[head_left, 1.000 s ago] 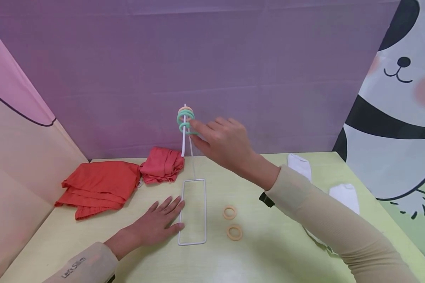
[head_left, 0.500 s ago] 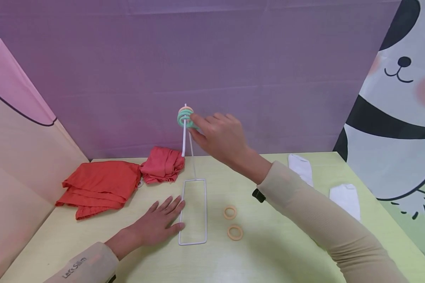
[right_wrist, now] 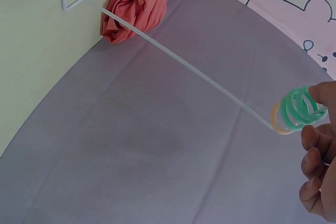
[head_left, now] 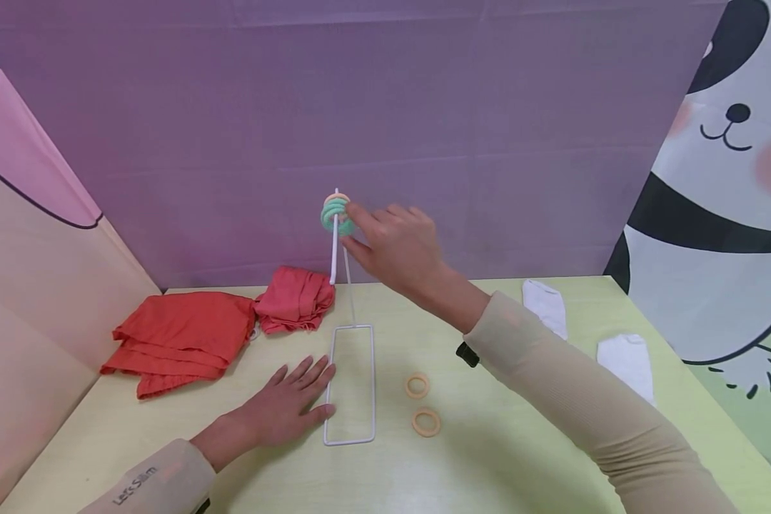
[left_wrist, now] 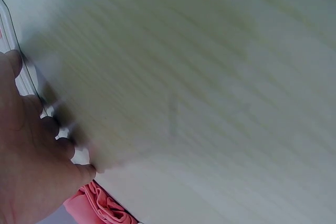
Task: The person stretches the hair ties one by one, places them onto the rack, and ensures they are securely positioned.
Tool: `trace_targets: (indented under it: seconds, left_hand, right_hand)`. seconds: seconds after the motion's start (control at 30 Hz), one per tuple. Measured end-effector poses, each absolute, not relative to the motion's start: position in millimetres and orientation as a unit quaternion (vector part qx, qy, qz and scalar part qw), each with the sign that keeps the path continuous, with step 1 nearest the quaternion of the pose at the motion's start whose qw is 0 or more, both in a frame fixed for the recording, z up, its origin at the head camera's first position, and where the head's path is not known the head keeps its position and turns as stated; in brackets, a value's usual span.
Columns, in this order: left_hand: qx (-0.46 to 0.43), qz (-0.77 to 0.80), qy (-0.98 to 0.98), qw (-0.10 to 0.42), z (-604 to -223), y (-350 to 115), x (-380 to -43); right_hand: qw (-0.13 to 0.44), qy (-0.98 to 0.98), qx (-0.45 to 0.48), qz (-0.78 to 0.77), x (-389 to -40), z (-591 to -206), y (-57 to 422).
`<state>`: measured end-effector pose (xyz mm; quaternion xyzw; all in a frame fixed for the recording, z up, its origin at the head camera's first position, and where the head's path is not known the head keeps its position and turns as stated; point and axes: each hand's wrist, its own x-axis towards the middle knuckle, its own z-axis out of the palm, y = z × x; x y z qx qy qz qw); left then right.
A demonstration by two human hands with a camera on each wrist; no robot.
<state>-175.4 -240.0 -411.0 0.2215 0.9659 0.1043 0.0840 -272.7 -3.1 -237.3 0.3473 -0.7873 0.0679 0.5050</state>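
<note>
A white wire stand (head_left: 374,385) has a rectangular base on the table and a tall thin post with a rod at its top pointing toward me. Several green rings (head_left: 329,215) hang bunched on that rod, in front of an orange ring (right_wrist: 276,117) at its far end. My right hand (head_left: 398,246) pinches the frontmost green ring between thumb and index finger. My left hand (head_left: 283,403) lies flat with spread fingers, its fingertips over the left side of the base. Right of the base, two wooden rings (head_left: 417,386) lie on the table.
Red folded cloth (head_left: 186,335) and a smaller red cloth bundle (head_left: 294,300) lie at the back left, the bundle close to the post. Two white cloth pieces (head_left: 545,307) lie at the right, partly behind my right sleeve. A purple curtain (head_left: 456,143) hangs behind the table.
My right hand has moved the pinched green ring slightly up and back along the rod, against the other green rings. The left hand and the stand have stayed in place.
</note>
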Motion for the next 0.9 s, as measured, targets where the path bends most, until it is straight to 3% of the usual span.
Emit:
trace_targets:
  seconds: [0.2,0.33,0.5,0.77,0.9]
  left_hand:
    - [0.221,0.102,0.966,0.083,-412.8,-239.5,-175.7]
    - [0.219,0.099,0.967,0.085,-413.0,-240.0,-176.3]
    - [0.217,0.098,0.967,0.088,-410.8,-240.8,-177.1]
    - [0.217,0.103,0.967,0.086,-410.0,-242.0,-176.6]
    - [0.219,0.101,0.967,0.085,-410.6,-242.4,-176.1]
  right_hand:
    - [0.486,-0.799,0.349,0.063,-266.7,-239.2,11.0]
    - [0.436,-0.819,0.364,0.079,-258.5,-244.3,28.6]
    - [0.326,-0.863,0.372,0.098,-247.9,-260.5,51.1]
    - [0.074,-0.931,0.351,0.073,-228.4,-317.9,77.4]
    - [0.013,-0.94,0.334,0.069,-222.6,-346.7,89.0]
